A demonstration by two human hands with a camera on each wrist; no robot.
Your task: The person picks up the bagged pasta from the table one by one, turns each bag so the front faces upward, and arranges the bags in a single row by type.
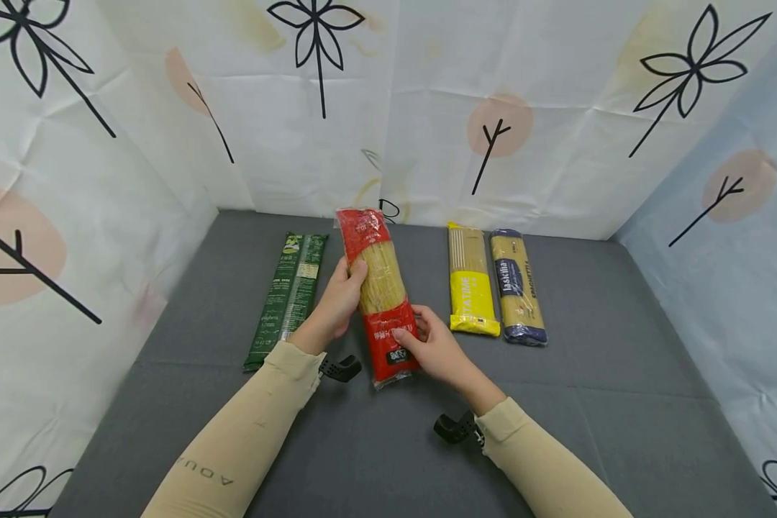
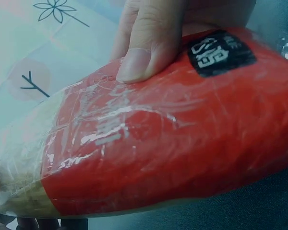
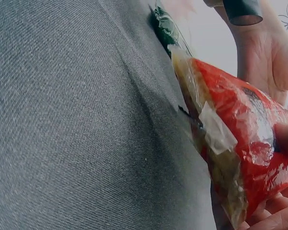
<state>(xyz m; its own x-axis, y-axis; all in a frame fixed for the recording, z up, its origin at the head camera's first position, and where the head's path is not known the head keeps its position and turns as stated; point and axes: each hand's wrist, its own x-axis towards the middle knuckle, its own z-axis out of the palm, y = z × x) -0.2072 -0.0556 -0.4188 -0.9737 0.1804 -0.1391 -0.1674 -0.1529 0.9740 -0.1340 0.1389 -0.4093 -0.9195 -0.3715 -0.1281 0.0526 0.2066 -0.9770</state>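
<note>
Long red-and-clear plastic noodle packet (image 1: 383,277) — left grip (image 1: 335,298) curled round one edge, right grip (image 1: 439,350) pinching the other, lower down. Dark-green plastic packet (image 1: 289,291) — on grey tabletop (image 1: 362,460).

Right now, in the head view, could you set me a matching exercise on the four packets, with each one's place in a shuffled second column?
Packets:
1. green packet
2. red packet
3. yellow packet
4. blue-ended packet

Places:
A. farthest right of the four
B. held by the left hand and the right hand
C. third from the left
D. farthest left of the four

Pairs: 1-D, 2-B, 3-C, 4-A
</note>
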